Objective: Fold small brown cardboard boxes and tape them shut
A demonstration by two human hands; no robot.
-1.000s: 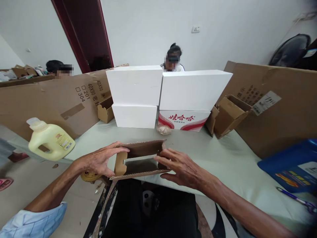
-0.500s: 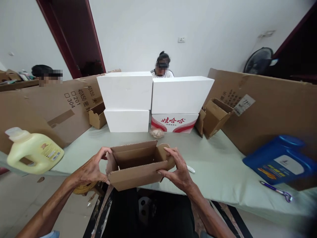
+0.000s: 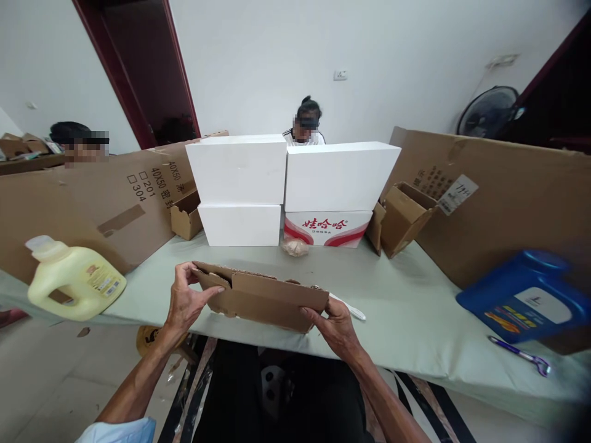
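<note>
A small brown cardboard box (image 3: 268, 301), pressed nearly flat, is held between my hands over the table's front edge. My left hand (image 3: 188, 298) grips its left end, thumb on the near face and fingers behind the top edge. At the other end my right hand (image 3: 335, 323) pinches the lower right corner, thumb in front and the remaining fingers hidden behind the card. Partly behind my right hand lies a white-handled object (image 3: 353, 309) on the cloth; its far end is hidden.
White boxes (image 3: 237, 172) and a red-and-white printed box (image 3: 327, 229) stand stacked ahead. A yellow jug (image 3: 76, 280) is at left, a blue jug (image 3: 526, 295) and a purple-handled tool (image 3: 519, 355) at right. Cardboard panels (image 3: 517, 209) flank the table. Two people sit beyond.
The box has gone from standing open to folded nearly flat, its mouth closed. My left hand has moved right and slightly up along with it. More of the white-handled object shows.
</note>
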